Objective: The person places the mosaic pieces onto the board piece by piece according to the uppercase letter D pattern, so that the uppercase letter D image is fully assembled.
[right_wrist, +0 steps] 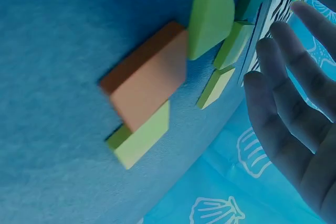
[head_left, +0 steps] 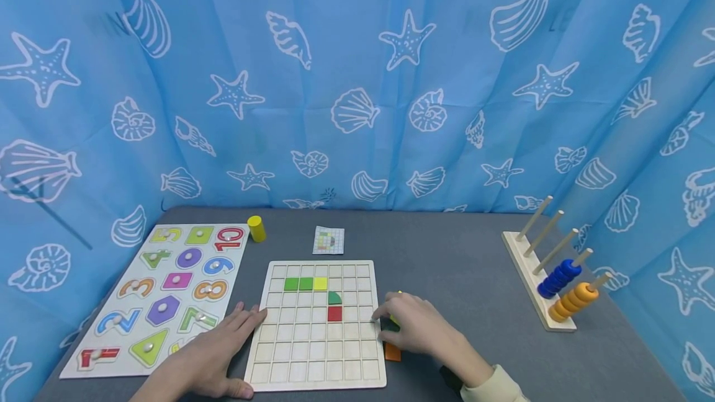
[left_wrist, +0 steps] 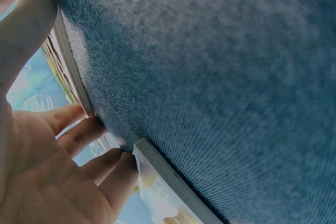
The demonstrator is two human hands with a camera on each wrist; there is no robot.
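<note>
The left edge of a pale wooden grid board (head_left: 301, 351) is touched by the left hand (head_left: 215, 352), its fingers loosely spread. The right hand (head_left: 416, 326) is held at the opposite edge, fingers slightly bent, no piece visible between them. On the grey bench (head_left: 447, 253), just to the near side of this closer hand, a flat orange block (head_left: 393, 353) is seen.

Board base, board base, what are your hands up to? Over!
Left hand at board's left edge. Right hand beside right edge, by loose blocks. Five blocks on board. Right hand partly hides loose ones from above. Over.
</note>
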